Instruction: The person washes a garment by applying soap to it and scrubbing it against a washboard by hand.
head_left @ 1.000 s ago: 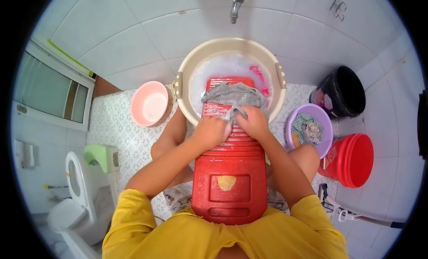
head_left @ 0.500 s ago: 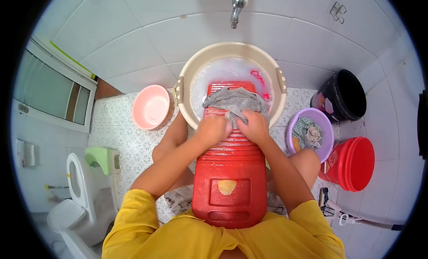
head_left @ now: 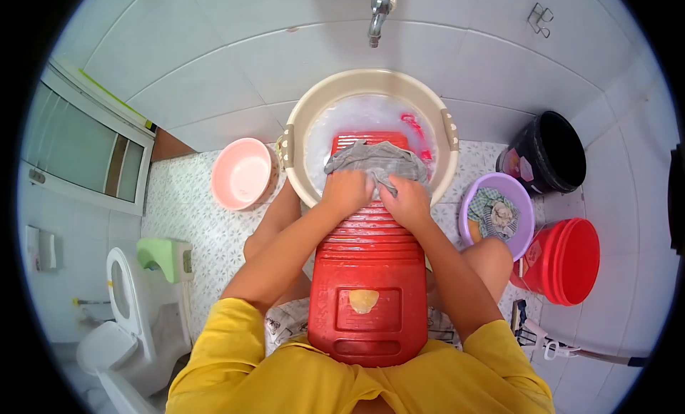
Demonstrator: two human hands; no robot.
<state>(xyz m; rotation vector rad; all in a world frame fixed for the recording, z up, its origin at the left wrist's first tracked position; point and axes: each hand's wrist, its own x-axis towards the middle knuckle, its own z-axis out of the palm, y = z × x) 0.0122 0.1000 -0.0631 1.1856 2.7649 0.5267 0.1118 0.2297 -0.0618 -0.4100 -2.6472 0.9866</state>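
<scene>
The left hand [head_left: 348,191] and right hand [head_left: 407,202] each maintain a closed grip on the gray cloth [head_left: 378,158]. The cloth lies across the ridged section of the red washboard [head_left: 367,261], whose far end extends into soapy water [head_left: 342,119] inside the beige basin [head_left: 378,81].

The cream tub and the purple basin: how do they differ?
The cream tub looks larger than the purple basin. The tub holds cloudy water and part of the red washboard; the basin holds cloths. The tub has brown handles; none show on the basin. Both are round and open-topped.
</scene>
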